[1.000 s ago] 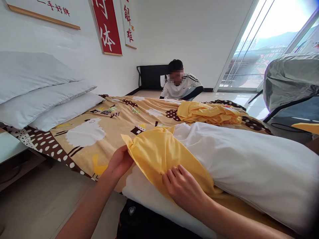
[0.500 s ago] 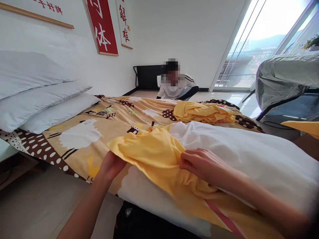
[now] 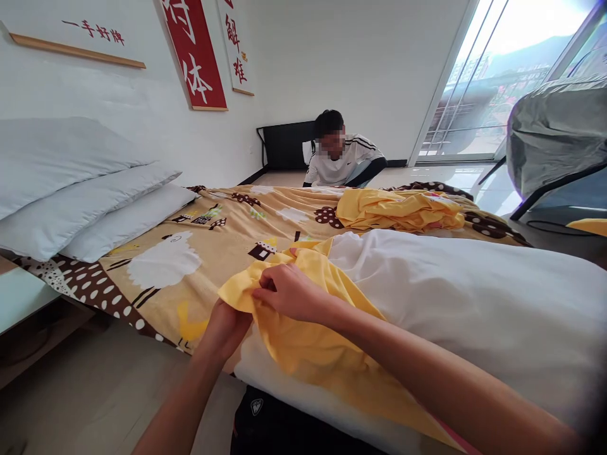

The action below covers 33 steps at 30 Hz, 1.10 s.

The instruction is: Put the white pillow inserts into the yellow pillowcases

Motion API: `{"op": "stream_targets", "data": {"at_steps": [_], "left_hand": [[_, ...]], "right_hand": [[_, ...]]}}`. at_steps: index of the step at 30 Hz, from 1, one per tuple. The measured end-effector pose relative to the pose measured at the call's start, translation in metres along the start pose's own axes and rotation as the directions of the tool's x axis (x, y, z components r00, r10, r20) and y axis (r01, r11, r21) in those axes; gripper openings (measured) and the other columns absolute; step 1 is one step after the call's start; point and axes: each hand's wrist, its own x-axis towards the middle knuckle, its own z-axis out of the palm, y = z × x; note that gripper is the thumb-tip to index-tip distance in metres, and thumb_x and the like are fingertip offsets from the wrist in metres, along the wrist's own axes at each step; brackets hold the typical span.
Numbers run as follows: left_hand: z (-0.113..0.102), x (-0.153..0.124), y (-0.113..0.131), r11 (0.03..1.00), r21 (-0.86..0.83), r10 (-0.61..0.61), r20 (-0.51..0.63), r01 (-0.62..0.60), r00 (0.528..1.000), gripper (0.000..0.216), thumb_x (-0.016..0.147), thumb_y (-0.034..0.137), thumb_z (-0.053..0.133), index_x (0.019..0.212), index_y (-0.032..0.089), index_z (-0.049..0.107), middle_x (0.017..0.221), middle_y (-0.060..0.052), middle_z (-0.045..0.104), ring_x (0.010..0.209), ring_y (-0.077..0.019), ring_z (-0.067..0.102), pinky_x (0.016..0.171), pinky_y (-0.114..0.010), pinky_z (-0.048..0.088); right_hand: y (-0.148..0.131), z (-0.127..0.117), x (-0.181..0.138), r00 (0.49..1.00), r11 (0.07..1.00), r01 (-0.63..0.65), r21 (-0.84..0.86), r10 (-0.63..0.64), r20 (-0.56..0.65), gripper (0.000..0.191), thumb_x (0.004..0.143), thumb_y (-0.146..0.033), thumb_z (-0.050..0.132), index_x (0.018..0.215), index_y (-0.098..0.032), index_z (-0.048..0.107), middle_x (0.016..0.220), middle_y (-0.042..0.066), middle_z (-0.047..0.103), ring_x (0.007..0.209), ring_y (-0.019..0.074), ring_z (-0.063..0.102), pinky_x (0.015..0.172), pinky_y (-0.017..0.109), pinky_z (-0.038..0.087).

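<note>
A yellow duvet cover [image 3: 308, 341] with a pink stripe lies bunched over the near edge of a white duvet [image 3: 455, 278]. At the cover's corner, my left hand [image 3: 232, 328] is closed on the fabric from below, its fingertips hidden under the folds. My right hand [image 3: 289, 291] pinches the same cover from above, close to my left hand. The white duvet spreads to the right on a tan bedspread [image 3: 227, 237] printed with sheep and mushrooms.
Several white pillows [image 3: 128, 218] are stacked at the left. More bunched yellow fabric [image 3: 398, 212] lies on the bed's far side. Beyond it a person [image 3: 344, 158] crouches low. A grey-covered piece of furniture [image 3: 559, 133] stands right, and a glass-topped table [image 3: 23, 300] left.
My right hand has moved left along the duvet cover and now grips it near the corner beside my left hand. My left hand keeps its hold. The view has shifted slightly.
</note>
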Motion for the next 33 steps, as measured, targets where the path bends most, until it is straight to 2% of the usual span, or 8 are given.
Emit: {"op": "stream_targets", "data": {"at_steps": [4, 11, 15, 18, 23, 29, 31, 33], "left_hand": [[-0.003, 0.003, -0.008, 0.999, -0.025, 0.029, 0.005, -0.029, 1.000, 0.031, 0.063, 0.027, 0.075, 0.091, 0.015, 0.068, 0.098, -0.008, 0.070, 0.110, -0.0279, 0.058, 0.091, -0.035, 0.051], [-0.008, 0.000, -0.019, 0.997, -0.038, 0.066, 0.001, -0.066, 0.998, 0.033, 0.061, 0.033, 0.077, 0.088, 0.016, 0.068, 0.096, -0.007, 0.070, 0.099, -0.0254, 0.062, 0.083, -0.033, 0.051], [-0.013, -0.006, -0.017, 0.924, 0.322, 0.237, -0.061, -0.206, 0.970, 0.029, 0.062, 0.024, 0.074, 0.089, 0.017, 0.067, 0.089, -0.004, 0.069, 0.087, -0.0201, 0.062, 0.072, -0.026, 0.048], [-0.014, -0.009, -0.009, 0.813, 0.498, 0.351, -0.004, -0.303, 0.936, 0.025, 0.063, 0.014, 0.068, 0.088, 0.018, 0.064, 0.082, 0.001, 0.067, 0.076, -0.0141, 0.058, 0.067, -0.021, 0.044], [-0.021, -0.008, -0.003, 0.980, 0.197, -0.002, 0.044, -0.006, 0.999, 0.030, 0.071, 0.034, 0.065, 0.095, 0.018, 0.066, 0.083, -0.003, 0.068, 0.064, -0.0137, 0.056, 0.051, -0.022, 0.040], [-0.037, -0.001, -0.003, 0.966, 0.189, -0.188, 0.055, 0.175, 0.981, 0.035, 0.065, 0.025, 0.077, 0.097, 0.016, 0.068, 0.088, -0.006, 0.071, 0.080, -0.0188, 0.065, 0.061, -0.022, 0.047], [-0.044, 0.002, -0.004, 0.968, 0.155, -0.208, 0.047, 0.199, 0.977, 0.036, 0.067, 0.025, 0.076, 0.101, 0.017, 0.067, 0.090, -0.006, 0.071, 0.081, -0.0186, 0.066, 0.062, -0.021, 0.048], [-0.050, 0.003, -0.004, 0.963, 0.139, -0.240, 0.063, 0.229, 0.969, 0.037, 0.071, 0.025, 0.074, 0.106, 0.016, 0.066, 0.094, -0.007, 0.071, 0.084, -0.0188, 0.067, 0.063, -0.021, 0.049]], "right_hand": [[0.001, 0.000, -0.004, 0.999, 0.994, -0.050, 0.099, 0.052, -0.015, 0.027, 0.074, -0.012, 0.061, 0.054, -0.016, 0.043, 0.053, -0.005, 0.045, 0.052, 0.0065, 0.039, 0.052, 0.023, 0.027], [0.010, 0.003, -0.008, 0.998, 0.936, -0.057, 0.346, 0.047, 0.037, 0.013, 0.076, -0.016, 0.059, 0.064, -0.015, 0.054, 0.058, -0.005, 0.049, 0.055, 0.0069, 0.043, 0.051, 0.019, 0.031], [0.013, 0.006, -0.007, 0.995, 0.931, -0.059, 0.360, 0.026, 0.097, 0.014, 0.078, -0.018, 0.059, 0.065, -0.015, 0.054, 0.058, -0.005, 0.048, 0.055, 0.0066, 0.041, 0.051, 0.019, 0.031], [0.012, 0.009, -0.004, 0.997, 0.957, -0.049, 0.287, 0.028, 0.077, 0.016, 0.079, -0.018, 0.060, 0.065, -0.015, 0.053, 0.058, -0.005, 0.048, 0.056, 0.0066, 0.042, 0.053, 0.020, 0.031], [0.012, 0.018, -0.004, 0.998, 0.994, 0.041, 0.098, -0.045, 0.034, 0.013, 0.082, -0.018, 0.058, 0.069, -0.015, 0.055, 0.064, -0.002, 0.056, 0.059, 0.0086, 0.045, 0.056, 0.022, 0.033], [0.020, 0.007, -0.011, 0.942, 0.964, 0.262, 0.053, -0.267, 0.205, 0.018, 0.082, -0.005, 0.050, 0.089, -0.016, 0.063, 0.089, 0.003, 0.067, 0.080, 0.0122, 0.058, 0.075, 0.023, 0.043], [0.034, -0.008, -0.010, 0.970, 0.976, 0.214, -0.032, -0.209, 0.121, 0.022, 0.082, -0.008, 0.052, 0.100, -0.015, 0.063, 0.099, 0.006, 0.067, 0.091, 0.0141, 0.060, 0.082, 0.025, 0.044], [0.053, -0.025, -0.006, 0.996, 0.978, 0.024, -0.205, -0.040, -0.078, 0.024, 0.084, -0.017, 0.055, 0.107, -0.014, 0.061, 0.110, 0.011, 0.064, 0.103, 0.0191, 0.057, 0.088, 0.030, 0.042]]}}
